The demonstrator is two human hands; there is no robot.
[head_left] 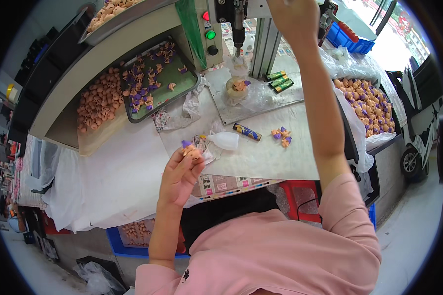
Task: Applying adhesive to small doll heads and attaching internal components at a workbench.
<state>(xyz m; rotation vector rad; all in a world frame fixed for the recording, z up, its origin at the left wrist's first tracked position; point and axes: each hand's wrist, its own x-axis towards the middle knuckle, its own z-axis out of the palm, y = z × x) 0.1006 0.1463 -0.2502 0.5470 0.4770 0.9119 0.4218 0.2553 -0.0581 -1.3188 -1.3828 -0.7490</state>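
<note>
One purple-tipped figure [191, 152] sits pinched in your left hand [178, 176] over the white-topped table [261, 161], held low seemingly to keep its tip clear, while your right hand [293, 19] is up beside the press spindle [238, 30], its grip impossible to tell.

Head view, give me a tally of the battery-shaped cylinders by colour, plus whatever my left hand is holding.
Green battery-shaped cylinders, on the grey metal plate: 3
Dark blue battery-shaped cylinder, on the white sheet: 1
Small peach piece with a purple tip, in your left hand: 1
Total: 5
</note>
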